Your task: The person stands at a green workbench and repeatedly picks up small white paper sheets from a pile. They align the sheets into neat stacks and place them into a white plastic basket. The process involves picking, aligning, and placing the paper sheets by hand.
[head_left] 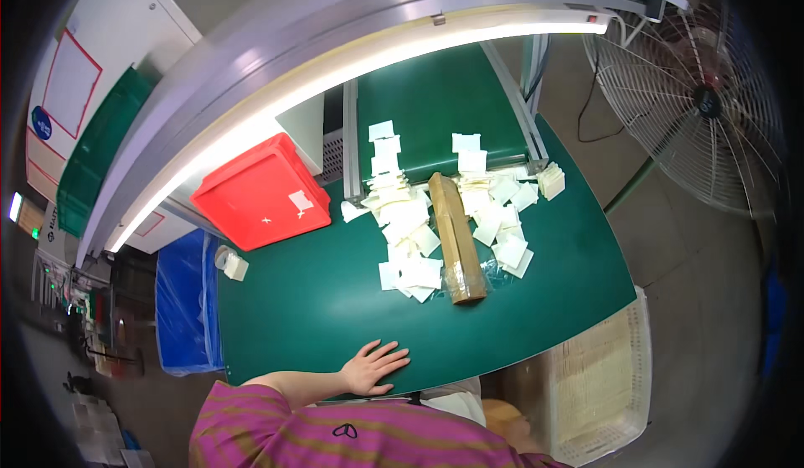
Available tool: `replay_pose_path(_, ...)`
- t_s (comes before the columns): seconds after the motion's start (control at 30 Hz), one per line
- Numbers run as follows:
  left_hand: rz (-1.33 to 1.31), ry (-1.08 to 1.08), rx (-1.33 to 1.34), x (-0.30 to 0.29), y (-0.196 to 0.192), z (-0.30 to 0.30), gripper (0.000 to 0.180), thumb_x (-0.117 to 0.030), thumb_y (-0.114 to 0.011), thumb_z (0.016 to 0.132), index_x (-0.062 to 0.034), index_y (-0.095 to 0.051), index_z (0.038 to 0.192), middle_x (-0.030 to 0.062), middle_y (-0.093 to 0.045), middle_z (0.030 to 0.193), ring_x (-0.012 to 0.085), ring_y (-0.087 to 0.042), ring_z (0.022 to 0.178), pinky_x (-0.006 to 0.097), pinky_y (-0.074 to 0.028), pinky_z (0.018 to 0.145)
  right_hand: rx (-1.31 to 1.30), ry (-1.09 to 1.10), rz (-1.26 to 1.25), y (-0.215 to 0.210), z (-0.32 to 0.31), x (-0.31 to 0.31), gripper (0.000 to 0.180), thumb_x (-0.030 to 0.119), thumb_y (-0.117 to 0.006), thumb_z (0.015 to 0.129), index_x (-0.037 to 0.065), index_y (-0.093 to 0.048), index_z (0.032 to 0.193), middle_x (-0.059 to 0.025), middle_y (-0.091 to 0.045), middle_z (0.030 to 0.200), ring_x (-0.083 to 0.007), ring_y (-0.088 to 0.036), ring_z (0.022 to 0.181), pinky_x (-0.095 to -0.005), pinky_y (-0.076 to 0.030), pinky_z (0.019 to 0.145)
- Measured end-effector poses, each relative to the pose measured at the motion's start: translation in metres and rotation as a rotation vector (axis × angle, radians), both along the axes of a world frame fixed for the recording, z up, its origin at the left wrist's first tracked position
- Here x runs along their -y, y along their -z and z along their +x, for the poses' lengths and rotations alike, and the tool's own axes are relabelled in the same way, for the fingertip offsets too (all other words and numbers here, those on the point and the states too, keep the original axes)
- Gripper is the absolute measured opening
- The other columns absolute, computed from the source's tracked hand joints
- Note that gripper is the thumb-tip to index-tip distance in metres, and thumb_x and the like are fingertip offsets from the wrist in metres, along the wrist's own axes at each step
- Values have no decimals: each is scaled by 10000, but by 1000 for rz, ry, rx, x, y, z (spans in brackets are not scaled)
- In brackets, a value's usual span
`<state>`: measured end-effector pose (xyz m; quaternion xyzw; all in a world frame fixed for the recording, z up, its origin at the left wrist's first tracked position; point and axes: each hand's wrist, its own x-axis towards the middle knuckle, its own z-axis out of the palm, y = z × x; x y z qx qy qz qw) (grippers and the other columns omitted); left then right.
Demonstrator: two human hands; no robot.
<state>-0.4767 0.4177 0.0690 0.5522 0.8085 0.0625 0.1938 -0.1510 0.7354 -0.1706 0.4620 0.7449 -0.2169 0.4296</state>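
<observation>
My left hand [374, 367] lies flat near the front edge of the green table [318, 317], fingers spread, holding nothing. Below the table's edge, my right forearm [523, 441] reaches down beside a white basket [641, 367]; its fingers are blurred and hidden. Ahead of my left hand is a loose heap of flat, square white pieces [410, 225]. A second heap of such pieces [502, 217] lies further right. Between them rests a long folded cardboard strip [456, 242], with clear tape at its near end. Something white [456, 405] shows at my lap.
A green conveyor belt [435, 91] meets the table's far side. A red tray [260, 191] stands at left, near a tape roll [224, 257]. A blue lined bin [184, 309] is beside the table. A lamp bar [360, 53] crosses overhead; a large fan [703, 99] stands right.
</observation>
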Motion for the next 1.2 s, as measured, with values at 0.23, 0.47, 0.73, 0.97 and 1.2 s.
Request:
replay_pose_path(0.23, -127, 4, 29, -7, -3, 7, 695, -470, -493, 845, -178, -278, 1437, 40, -231, 1511, 235, -186, 1401, 481, -128, 1122, -101, -19, -114, -2, -39, 5, 490, 277, -628, 816, -28, -536, 1187, -197, -587, 1152, -307, -582, 1075, -368, -487, 898)
replay_pose_path(0.47, 5, 4, 8, -3, 4, 3, 680, -467, -481, 857, -174, -278, 1437, 30, -240, 1508, 234, -201, 1395, 469, -126, 1130, -192, -20, -162, 4, -61, -3, 491, 267, -629, 819, -30, -532, 1198, -195, -593, 1149, -313, -591, 1058, -365, -492, 892)
replay_pose_path(0.73, 227, -77, -33, 6, 6, 9, 616, -404, -548, 825, -177, -396, 1378, 38, -347, 1457, 216, -327, 1339, 439, -234, 1096, -362, 215, -382, 13, -57, -19, 492, 255, -629, 823, -32, -528, 1209, -192, -601, 1145, -319, -602, 1039, -361, -498, 885)
replay_pose_path(0.97, 356, -137, -140, 11, 14, 18, 575, -378, -582, 804, -173, -454, 1326, 40, -408, 1410, 211, -383, 1299, 417, -292, 1066, -354, 809, -1021, -12, -45, -43, 494, 245, -630, 827, -35, -524, 1219, -190, -607, 1142, -325, -610, 1022, -358, -502, 879)
replay_pose_path(1.2, 458, -196, -129, 7, 23, 12, 519, -345, -616, 808, -151, -487, 1273, 41, -446, 1369, 226, -415, 1266, 405, -321, 1038, -736, -623, -288, -90, -133, -12, 402, 247, -636, 801, 90, -602, 1169, -157, -671, 982, -252, -655, 925, -345, -515, 793)
